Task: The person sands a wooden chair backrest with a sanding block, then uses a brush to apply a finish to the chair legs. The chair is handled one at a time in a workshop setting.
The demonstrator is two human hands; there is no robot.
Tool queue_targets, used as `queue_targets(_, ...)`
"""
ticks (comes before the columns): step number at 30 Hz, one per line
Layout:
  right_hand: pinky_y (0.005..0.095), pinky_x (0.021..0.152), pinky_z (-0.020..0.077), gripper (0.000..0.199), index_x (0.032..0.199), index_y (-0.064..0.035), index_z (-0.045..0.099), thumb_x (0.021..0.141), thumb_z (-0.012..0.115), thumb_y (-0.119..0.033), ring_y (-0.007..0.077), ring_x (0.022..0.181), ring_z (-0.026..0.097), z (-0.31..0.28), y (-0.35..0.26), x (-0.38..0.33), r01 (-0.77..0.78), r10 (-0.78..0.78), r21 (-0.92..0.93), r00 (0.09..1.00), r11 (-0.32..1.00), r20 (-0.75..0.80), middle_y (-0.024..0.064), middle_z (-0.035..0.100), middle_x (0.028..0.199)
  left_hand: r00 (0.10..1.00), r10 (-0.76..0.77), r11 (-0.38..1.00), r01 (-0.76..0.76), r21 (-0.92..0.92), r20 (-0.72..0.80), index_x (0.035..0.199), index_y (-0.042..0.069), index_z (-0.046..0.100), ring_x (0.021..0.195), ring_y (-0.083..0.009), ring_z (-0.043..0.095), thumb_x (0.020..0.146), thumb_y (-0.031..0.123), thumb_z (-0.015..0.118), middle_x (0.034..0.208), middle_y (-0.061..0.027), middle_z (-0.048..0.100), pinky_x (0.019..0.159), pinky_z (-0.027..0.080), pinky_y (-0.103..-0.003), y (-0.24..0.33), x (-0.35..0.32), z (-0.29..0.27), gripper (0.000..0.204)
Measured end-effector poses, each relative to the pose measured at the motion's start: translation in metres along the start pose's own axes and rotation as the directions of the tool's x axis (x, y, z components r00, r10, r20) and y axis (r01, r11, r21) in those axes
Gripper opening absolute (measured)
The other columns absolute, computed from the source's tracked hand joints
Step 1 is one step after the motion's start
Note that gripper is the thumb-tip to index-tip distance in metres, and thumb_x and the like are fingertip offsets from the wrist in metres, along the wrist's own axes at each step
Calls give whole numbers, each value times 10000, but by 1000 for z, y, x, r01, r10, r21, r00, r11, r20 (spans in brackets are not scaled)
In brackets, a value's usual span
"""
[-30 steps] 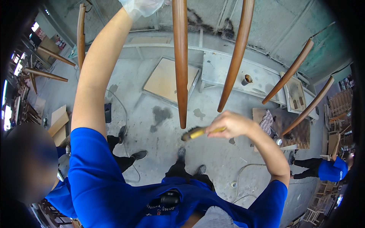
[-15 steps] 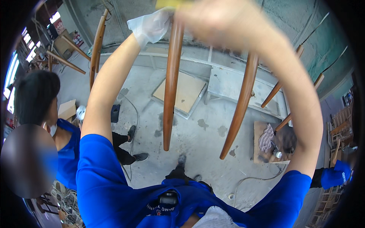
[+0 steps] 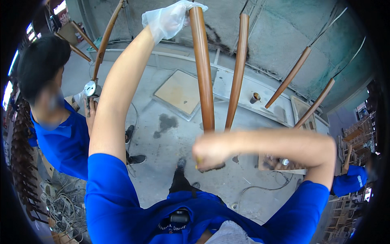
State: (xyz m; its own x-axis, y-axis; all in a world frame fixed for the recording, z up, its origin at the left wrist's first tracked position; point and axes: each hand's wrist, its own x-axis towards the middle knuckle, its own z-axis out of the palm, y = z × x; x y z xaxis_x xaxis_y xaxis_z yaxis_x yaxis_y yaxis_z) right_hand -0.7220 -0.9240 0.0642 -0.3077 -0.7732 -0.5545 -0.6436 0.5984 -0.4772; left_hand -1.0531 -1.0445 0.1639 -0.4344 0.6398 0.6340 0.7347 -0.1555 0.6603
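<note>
A tapered brown wooden furniture leg (image 3: 202, 69) hangs upright in front of me. My left hand (image 3: 168, 20), in a loose clear plastic glove, grips its top end, with the fingers partly hidden in the plastic. Down by the leg's lower end is my right hand (image 3: 211, 151), bare, blurred and closed. Some yellow (image 3: 198, 162) shows in its fist, and a dark edge shows beneath; the kind of thing cannot be made out. Just right of the held leg, a second wooden leg (image 3: 239, 69) hangs from a wire, its lower end behind my right forearm.
More legs (image 3: 289, 77) hang on wires at right. Left, a co-worker (image 3: 61, 134) holds a spray gun with a round metal cup (image 3: 91, 88) near another leg (image 3: 106, 38). A low bench (image 3: 227, 87) bears a small dark cup (image 3: 255, 98). A hose (image 3: 260, 188) crosses the floor.
My right hand has swept from the leg's top down to its lower end with the yellow thing. The held leg's lower end has shifted right. The co-worker's spray gun has come up.
</note>
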Motion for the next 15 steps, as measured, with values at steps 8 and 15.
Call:
queue_targets(8, 350, 569, 616, 169, 973, -49, 823, 936, 785, -209, 233, 669, 765, -277, -113, -122, -531, 232, -542, 819, 651, -524, 156, 791, 835, 996, 75, 962, -57, -267, 57, 1423, 7, 631, 1199, -222, 694, 1100, 74, 570, 1328, -135, 692, 983, 597, -344, 30, 2, 4, 335)
queue_targets(15, 361, 591, 619, 195, 1011, -41, 817, 1000, 732, -217, 256, 699, 775, -181, -60, -182, -588, -438, -658, 492, 471, -753, 181, 780, 808, 995, 91, 994, -88, 66, -50, 1305, 24, 694, 1165, -258, 697, 1042, 57, 595, 1254, -118, 740, 985, 568, -395, 26, 8, 35, 283)
